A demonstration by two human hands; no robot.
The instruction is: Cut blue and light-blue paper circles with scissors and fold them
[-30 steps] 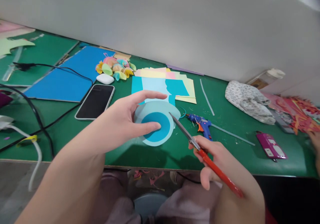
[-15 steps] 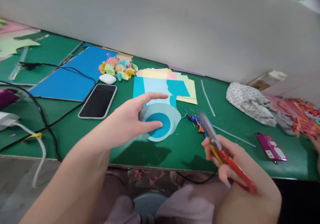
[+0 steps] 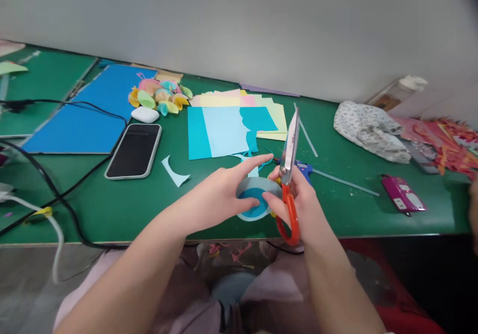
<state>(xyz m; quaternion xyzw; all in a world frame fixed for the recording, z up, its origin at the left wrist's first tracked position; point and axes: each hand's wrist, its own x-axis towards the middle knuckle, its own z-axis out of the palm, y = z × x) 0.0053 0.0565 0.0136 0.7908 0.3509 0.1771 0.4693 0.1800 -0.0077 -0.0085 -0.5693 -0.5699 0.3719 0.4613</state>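
Left hand [image 3: 227, 194]: fingers pinching the paper circles [image 3: 249, 194]
Right hand [image 3: 298, 187]: fingers round the scissors [image 3: 287, 169], thumb at paper circles
Scissors: blades toward twelve o'clock
Paper circles: between both hands
Phone [image 3: 133, 151]: desk [image 3: 332, 207], ten o'clock from paper circles

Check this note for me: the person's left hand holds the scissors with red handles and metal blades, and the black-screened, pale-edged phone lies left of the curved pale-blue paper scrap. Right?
Not quite: the head view shows the red-handled scissors in the right hand, not the left. The phone does lie left of the scrap.
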